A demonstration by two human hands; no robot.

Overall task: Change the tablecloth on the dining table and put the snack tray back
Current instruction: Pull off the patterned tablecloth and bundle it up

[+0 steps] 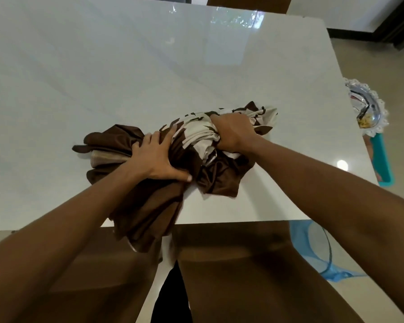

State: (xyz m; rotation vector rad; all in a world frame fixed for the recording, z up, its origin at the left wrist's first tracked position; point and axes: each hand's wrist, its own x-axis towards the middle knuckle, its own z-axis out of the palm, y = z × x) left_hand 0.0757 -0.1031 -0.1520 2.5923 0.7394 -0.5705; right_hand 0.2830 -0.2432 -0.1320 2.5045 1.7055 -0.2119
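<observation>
Clutching bunched tablecloth (149, 206) on table (126, 66): left hand (159, 157), right hand (231, 134), fingers (168, 134) curled tight.

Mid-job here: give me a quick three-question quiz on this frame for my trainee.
1. True or false: the tablecloth lies spread flat over the table.
2. Which hand clutches the cloth's cream patterned part? A) left B) right C) neither
3. Fill in: the snack tray sits ___ the table, past its right edge.
Key: 1 false, it is bunched up; 2 B, the right hand; 3 off.
</observation>
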